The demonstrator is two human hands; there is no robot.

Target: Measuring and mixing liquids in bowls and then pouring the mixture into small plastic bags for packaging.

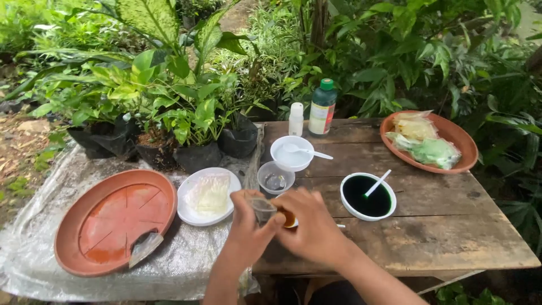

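Note:
My left hand (pixel 248 229) grips a small clear plastic cup (pixel 262 208) above the front of the wooden table (pixel 451 226). My right hand (pixel 313 223) is closed on a small object with an orange-brown part (pixel 289 219), held against the cup. Just beyond my hands stand an empty clear cup (pixel 275 178) and a white bowl with a white spoon (pixel 292 152). To the right sits a white bowl of dark green liquid (pixel 368 196) with a white stick in it.
A terracotta saucer (pixel 113 220) with a plastic scrap lies left on a plastic sheet, beside a white plate with a clear bag (pixel 209 195). A green-capped bottle (pixel 322 108), a white bottle (pixel 296 119), potted plants (pixel 192 130) and an oval dish of bags (pixel 429 141) stand behind.

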